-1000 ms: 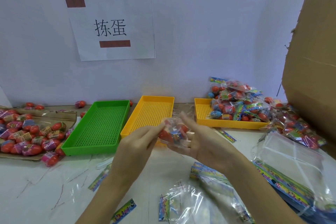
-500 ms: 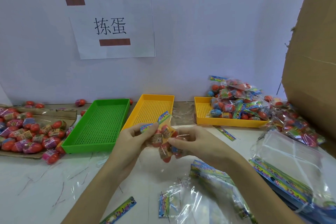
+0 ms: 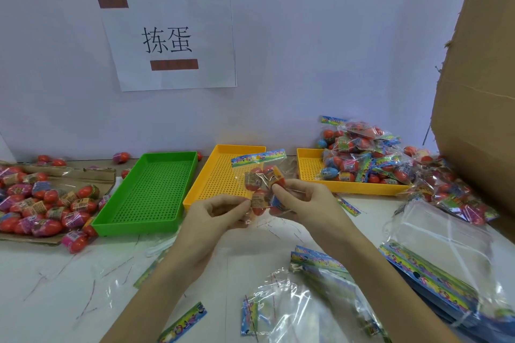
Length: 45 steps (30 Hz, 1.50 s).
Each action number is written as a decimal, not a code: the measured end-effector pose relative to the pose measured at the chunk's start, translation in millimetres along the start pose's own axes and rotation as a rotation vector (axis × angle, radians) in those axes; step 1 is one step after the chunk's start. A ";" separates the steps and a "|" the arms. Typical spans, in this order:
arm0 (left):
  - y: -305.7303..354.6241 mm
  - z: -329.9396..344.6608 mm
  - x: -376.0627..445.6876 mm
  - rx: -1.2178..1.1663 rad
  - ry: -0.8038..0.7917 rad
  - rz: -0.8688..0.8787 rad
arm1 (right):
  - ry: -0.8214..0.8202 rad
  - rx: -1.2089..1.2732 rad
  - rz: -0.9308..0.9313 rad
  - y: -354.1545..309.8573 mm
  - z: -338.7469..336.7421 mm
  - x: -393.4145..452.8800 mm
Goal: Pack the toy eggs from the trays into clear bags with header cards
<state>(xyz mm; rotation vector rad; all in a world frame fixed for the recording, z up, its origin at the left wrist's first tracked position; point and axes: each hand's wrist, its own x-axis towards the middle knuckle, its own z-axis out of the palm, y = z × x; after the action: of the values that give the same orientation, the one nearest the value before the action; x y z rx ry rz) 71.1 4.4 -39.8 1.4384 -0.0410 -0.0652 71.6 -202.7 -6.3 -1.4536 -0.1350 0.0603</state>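
I see both the left hand point(image 3: 220, 213) and right hand point(image 3: 302, 199) pinching the filled bag point(image 3: 260, 189) before the middle tray point(image 3: 220, 175); light, slippery film, hard eggs; best gripped under the card.

Green perforated plastic tray point(image 3: 150, 192) left of centre yellow perforated plastic tray point(image 3: 223, 175) — second yellow tray point(image 3: 309, 167) further right, holding filled clear bags point(image 3: 362, 159). Loose red toy eggs point(image 3: 41, 203) far left on flattened brown cardboard point(image 3: 80, 175).

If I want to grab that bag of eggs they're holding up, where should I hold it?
Probably pinch the colourful header card along the top of the bag of toy eggs, coming from above. It is flat, stiff-looking and free, while the left hand and right hand already hold the lumpy lower part.
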 end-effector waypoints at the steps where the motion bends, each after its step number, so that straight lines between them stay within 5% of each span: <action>1: -0.4 -0.3 0.0 -0.018 0.002 -0.001 | -0.004 0.008 0.010 -0.1 0.3 -0.1; 5: -0.2 -0.3 4.3 -0.092 0.070 0.013 | -0.007 0.049 0.012 2.3 2.2 0.4; 8: -3.5 1.7 5.1 0.366 0.199 0.320 | -0.002 0.012 -0.008 7.7 5.9 0.5; 10: -5.2 4.9 4.1 0.467 0.229 0.435 | 0.010 -0.009 -0.001 10.4 7.0 1.0; 18: -4.6 1.6 5.4 0.242 0.194 0.330 | 0.007 0.007 0.069 11.5 8.5 2.0; 29: -11.9 1.1 6.9 0.398 0.194 0.392 | 0.073 -0.379 0.087 13.2 1.8 2.8; 34: -12.3 -3.9 8.6 0.399 0.173 0.378 | 0.508 0.181 -0.123 -10.5 -23.7 11.0; 37: -12.1 0.5 6.9 0.430 0.157 0.380 | 0.511 0.514 -0.132 -17.1 -40.2 13.1; 45: -0.5 7.1 -8.3 0.734 0.148 0.678 | 0.377 0.167 0.131 -4.8 -14.3 6.3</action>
<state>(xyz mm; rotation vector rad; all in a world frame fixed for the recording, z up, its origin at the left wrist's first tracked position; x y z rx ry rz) 62.3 -2.2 -39.2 2.0803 -0.4671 0.6747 79.5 -216.6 -2.8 -1.2816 0.2682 -0.0937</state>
